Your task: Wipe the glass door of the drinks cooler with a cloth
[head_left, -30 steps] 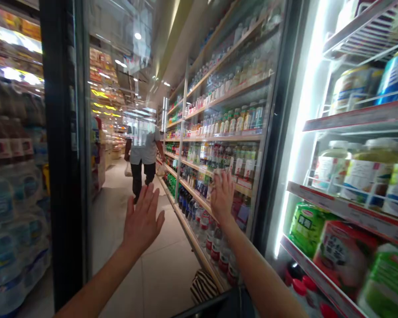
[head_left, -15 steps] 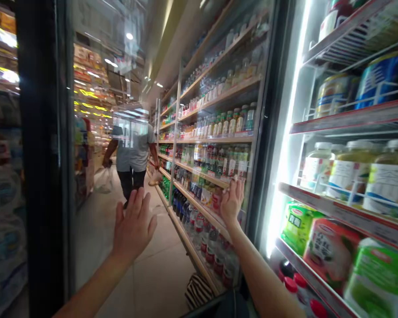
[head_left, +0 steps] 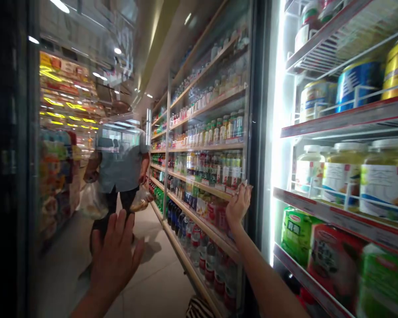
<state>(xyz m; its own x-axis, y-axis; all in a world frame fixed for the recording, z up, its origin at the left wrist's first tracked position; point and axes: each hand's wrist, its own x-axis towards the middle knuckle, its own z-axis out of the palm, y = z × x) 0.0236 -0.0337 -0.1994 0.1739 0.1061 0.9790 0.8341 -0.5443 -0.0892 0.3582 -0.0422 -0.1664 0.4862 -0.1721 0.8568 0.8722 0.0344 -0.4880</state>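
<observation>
My left hand [head_left: 116,251] is raised with its palm forward and fingers spread, at the glass of a cooler door. Nothing is in it. Farther right, my right hand [head_left: 239,206] reaches up near the dark upright frame [head_left: 258,132] of that door. Its fingers are extended, slightly bent, and appear to rest on the glass; I see nothing clearly held. Through the pane and its reflections, bottles [head_left: 219,170] stand in rows on wooden shelves. To the right of my right arm is the lit cooler interior with a green pack [head_left: 296,234] and white-capped bottles [head_left: 310,170].
Beyond the glass a person in a grey shirt [head_left: 122,159] stands in the aisle with plastic bags [head_left: 92,201] in their hands. Blue and gold cans [head_left: 358,86] sit on a wire shelf at right. Striped fabric [head_left: 200,307] shows at the bottom edge.
The view has turned and the door frames sit farther left. The person in grey appears nearer. My left hand is lower and left in view; my right hand stays by the door frame.
</observation>
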